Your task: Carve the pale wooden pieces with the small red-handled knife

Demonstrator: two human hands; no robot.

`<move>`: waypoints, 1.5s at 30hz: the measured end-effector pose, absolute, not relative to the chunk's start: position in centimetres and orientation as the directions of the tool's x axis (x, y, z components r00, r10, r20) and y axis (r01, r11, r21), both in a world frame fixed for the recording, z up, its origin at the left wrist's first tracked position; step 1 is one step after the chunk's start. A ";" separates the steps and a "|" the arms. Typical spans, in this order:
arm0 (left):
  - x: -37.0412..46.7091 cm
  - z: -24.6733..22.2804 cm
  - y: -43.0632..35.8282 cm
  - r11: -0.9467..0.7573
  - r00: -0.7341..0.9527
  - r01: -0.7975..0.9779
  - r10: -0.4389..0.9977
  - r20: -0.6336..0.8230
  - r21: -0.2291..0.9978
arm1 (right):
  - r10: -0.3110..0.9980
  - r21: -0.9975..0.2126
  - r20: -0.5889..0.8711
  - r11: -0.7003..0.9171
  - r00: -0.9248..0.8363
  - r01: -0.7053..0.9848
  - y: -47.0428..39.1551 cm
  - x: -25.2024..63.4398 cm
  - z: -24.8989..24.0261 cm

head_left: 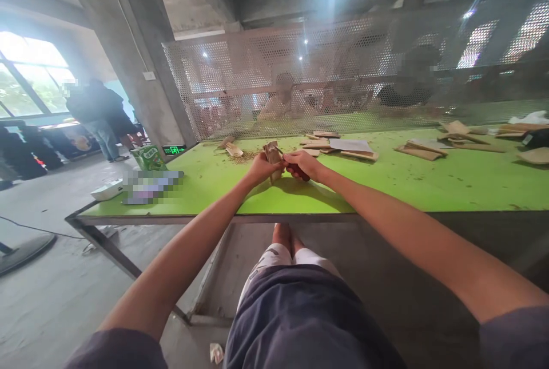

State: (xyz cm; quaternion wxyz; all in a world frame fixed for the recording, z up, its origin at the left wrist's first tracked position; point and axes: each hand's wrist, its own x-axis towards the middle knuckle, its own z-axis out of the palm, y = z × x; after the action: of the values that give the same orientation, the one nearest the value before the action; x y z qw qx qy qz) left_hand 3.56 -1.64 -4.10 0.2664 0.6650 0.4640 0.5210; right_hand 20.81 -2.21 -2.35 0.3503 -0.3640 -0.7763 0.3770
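The right hand (303, 162) is closed around a dark red-handled tool (299, 173); just left, the left hand (259, 170) grips the wooden piece (273, 154), its long axis running near to far, the tool meeting its right side; shavings (245, 156) lie beyond, far left, on the green table (206, 189).

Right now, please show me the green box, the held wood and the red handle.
Green box (150, 159), head view: its side.
Held wood (272, 155), head view: upper part.
Red handle (299, 173), head view: lower part.
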 end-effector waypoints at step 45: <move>4.0 -3.6 -1.9 -0.326 -0.068 0.350 0.926 0.371 0.878 | 0.800 -0.616 0.556 0.580 -0.226 0.534 -2.3 19.8 -2.7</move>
State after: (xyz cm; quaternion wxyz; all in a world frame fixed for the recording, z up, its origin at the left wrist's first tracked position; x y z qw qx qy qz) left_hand 3.95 -1.91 -3.55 0.2757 0.6247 0.5110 0.5222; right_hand 19.78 -2.27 -2.65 0.4460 -0.4337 -0.7687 0.1488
